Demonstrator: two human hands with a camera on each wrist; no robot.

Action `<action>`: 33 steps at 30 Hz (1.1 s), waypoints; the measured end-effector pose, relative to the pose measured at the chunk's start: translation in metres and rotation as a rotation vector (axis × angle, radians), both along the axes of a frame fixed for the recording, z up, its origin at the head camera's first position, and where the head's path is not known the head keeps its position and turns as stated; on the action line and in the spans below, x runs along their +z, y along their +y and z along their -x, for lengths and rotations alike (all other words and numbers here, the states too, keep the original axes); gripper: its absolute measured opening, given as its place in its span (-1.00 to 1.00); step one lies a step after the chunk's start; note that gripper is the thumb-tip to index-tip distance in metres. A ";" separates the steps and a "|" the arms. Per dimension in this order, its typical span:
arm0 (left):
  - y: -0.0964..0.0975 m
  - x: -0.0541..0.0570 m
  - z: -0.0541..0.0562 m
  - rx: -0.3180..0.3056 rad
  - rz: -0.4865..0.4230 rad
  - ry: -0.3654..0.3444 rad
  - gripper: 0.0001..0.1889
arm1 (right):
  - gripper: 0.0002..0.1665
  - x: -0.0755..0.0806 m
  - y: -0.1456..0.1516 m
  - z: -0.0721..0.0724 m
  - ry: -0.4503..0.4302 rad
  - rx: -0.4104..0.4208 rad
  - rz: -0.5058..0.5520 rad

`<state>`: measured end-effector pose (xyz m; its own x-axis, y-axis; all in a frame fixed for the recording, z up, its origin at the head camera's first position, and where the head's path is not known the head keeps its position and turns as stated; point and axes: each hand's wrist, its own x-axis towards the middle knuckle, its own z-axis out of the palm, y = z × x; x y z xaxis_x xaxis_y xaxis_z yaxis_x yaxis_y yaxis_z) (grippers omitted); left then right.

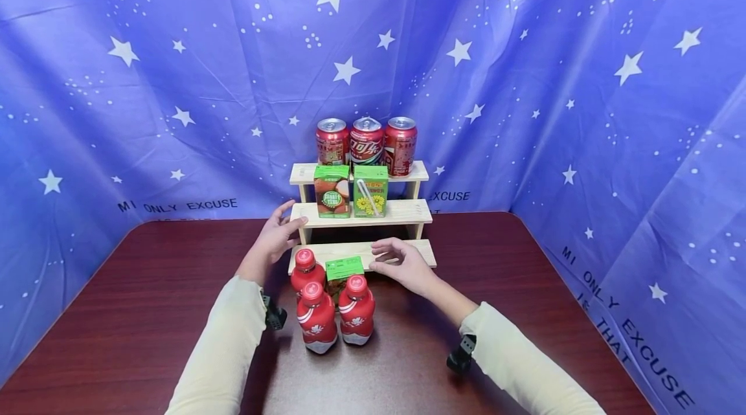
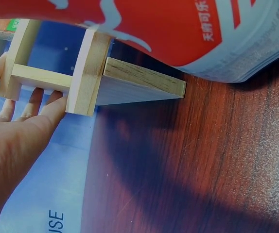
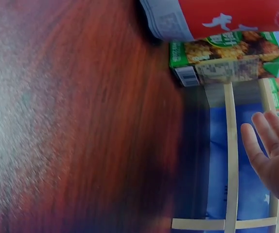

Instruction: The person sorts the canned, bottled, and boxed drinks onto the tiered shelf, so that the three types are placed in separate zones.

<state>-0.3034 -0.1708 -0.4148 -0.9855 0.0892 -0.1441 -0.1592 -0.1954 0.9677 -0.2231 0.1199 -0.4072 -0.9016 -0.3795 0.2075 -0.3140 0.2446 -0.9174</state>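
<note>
A three-step wooden stand (image 1: 402, 211) is set at the back of the table. My left hand (image 1: 274, 234) holds its left side, thumb at the middle step and fingers around behind the side in the left wrist view. Over the right part of the lowest step hovers my right hand (image 1: 402, 266), its fingers loosely bent around nothing. Two green drink cartons, one with fruit pictures (image 1: 332, 191) and one with yellow flowers (image 1: 370, 198), stand on the middle step. In front of the lowest step, another green carton (image 1: 345, 267) stands partly hidden among three red bottles (image 1: 317, 321).
Three red soda cans (image 1: 367, 146) line the top step. A blue star-printed cloth (image 1: 175, 78) hangs behind and beside the dark red wooden table (image 1: 146, 311). Dark wrist cameras (image 1: 462, 353) sit on both sleeves.
</note>
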 end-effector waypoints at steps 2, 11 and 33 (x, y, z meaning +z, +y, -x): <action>0.000 0.000 0.000 -0.001 0.005 0.000 -0.24 | -0.52 0.005 -0.003 -0.006 -0.010 0.026 -0.008; 0.000 -0.001 0.000 0.005 0.014 -0.010 -0.25 | -0.48 0.016 -0.012 -0.017 -0.043 0.102 -0.018; 0.000 0.003 -0.002 0.010 0.020 -0.019 -0.25 | -0.49 0.015 -0.025 -0.007 -0.072 0.203 -0.050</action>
<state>-0.3018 -0.1705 -0.4120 -0.9835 0.0764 -0.1640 -0.1753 -0.1782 0.9683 -0.2162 0.0950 -0.3923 -0.8172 -0.5633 0.1219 -0.2960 0.2288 -0.9274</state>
